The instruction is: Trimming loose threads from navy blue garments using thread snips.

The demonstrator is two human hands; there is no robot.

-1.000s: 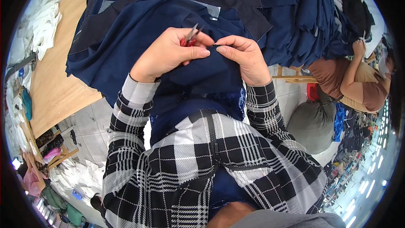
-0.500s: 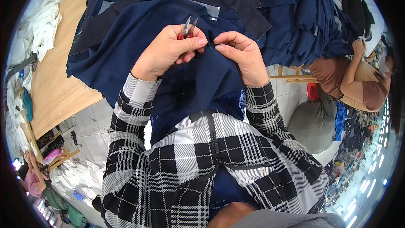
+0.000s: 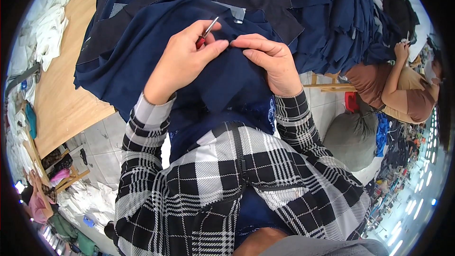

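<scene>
A navy blue garment (image 3: 226, 83) is spread over the table edge and hangs down to my lap. My left hand (image 3: 179, 61) is closed around a pair of thread snips (image 3: 201, 41) with red handles; their pointed metal blades stick up past my fingers. That hand's thumb tip is close to the right fingertips, over the cloth. My right hand (image 3: 276, 64) has thumb and fingers drawn together at the navy cloth, gripping a bit of it. The exact spot between the fingertips is too small to make out.
Folded navy pieces make a thick pile (image 3: 327, 23) at the right back. A wooden tabletop (image 3: 71, 66) lies left, with white cloth (image 3: 50, 33) beyond. A grey stuffed sack (image 3: 350, 140) stands on the tiled floor at right, near a seated person (image 3: 407, 90) in brown.
My left hand has turned and the snips have tilted right, their blades showing as one narrow line. My right fingertips have shifted slightly left along the cloth.
</scene>
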